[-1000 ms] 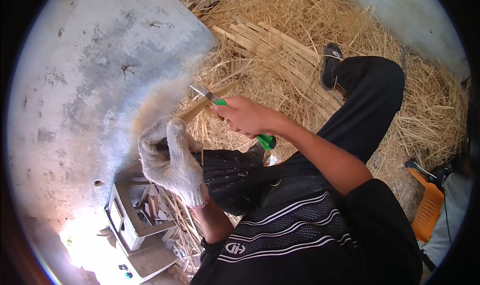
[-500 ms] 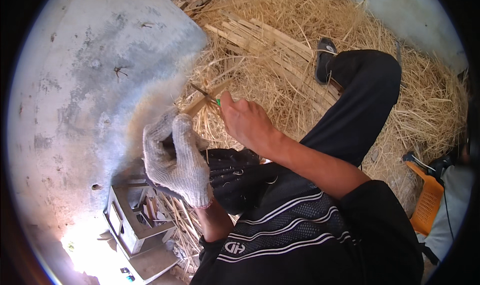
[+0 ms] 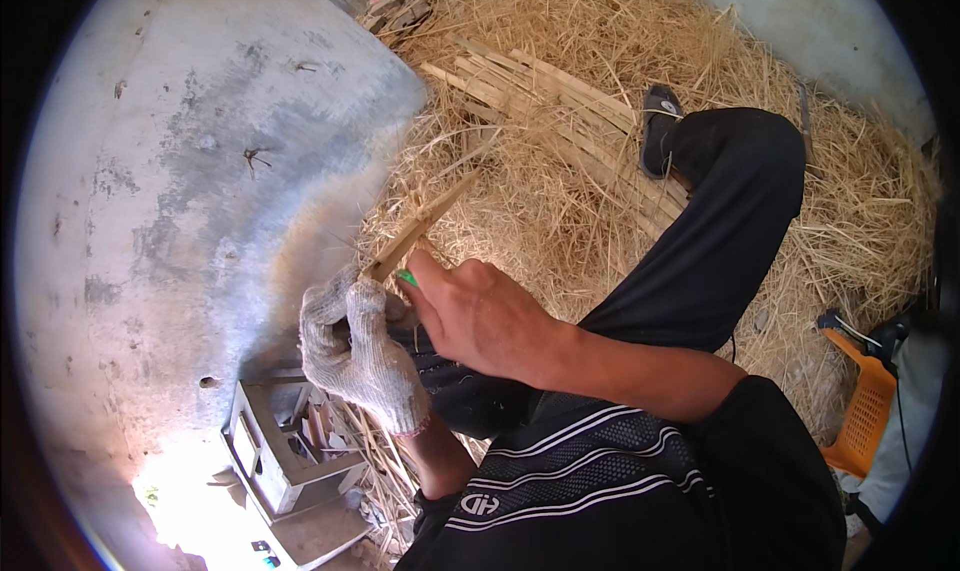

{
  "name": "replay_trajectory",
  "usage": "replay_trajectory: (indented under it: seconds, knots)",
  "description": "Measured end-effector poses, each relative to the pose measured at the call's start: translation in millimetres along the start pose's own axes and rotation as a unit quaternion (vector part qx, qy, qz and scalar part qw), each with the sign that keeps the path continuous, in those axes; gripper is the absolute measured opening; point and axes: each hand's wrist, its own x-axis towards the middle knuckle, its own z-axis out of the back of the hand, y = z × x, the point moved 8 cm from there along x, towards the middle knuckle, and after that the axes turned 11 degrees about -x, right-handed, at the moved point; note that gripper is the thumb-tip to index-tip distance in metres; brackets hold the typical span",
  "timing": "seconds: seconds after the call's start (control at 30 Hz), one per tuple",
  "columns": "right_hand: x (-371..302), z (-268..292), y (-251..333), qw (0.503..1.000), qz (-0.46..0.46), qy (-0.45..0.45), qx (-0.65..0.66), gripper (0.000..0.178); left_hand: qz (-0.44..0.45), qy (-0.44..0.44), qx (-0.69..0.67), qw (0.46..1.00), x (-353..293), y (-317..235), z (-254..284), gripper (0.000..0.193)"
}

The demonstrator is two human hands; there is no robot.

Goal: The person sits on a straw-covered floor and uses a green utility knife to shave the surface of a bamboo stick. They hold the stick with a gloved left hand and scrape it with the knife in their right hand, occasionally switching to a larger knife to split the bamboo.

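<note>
My left hand (image 3: 365, 351), in a whitish knitted glove, is closed on the lower end of a flat, pale strip of wood or bamboo (image 3: 425, 226). The strip slants up and away to the right, over the straw. Bare, my right hand (image 3: 485, 316) is wrapped round a knife with a green handle (image 3: 405, 278), right beside the glove. The knife's blade is mostly hidden at the strip's lower end, so I cannot tell exactly how it meets the wood.
Loose straw (image 3: 560, 241) covers the floor, with several long split strips (image 3: 560, 91) lying on it. A stained wall (image 3: 200, 171) rises at left. Below it stands a grey wooden frame-like box (image 3: 270, 461). An orange plastic chair (image 3: 860, 411) is at right, beyond my bent leg (image 3: 710, 241).
My right hand with the knife has come down along the strip, from its upper part to just beside the glove. The left hand keeps its hold, and the view has shifted slightly.
</note>
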Motion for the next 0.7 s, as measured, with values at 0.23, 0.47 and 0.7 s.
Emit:
replay_trajectory:
  seconds: [0.23,0.47,0.7]
  knots:
    - [5,-20,-22,0.998,-0.019,0.047,-0.025,0.020,-0.032,-0.002,-0.021,0.999,5,2,9,0.008]
    - [16,-17,-14,0.999,0.005,0.037,-0.009,0.022,-0.102,0.044,0.059,0.992,12,-4,10,0.008]
    - [18,-1,-13,0.997,0.004,0.041,-0.068,0.017,-0.110,0.055,0.091,0.988,11,-6,7,0.013]
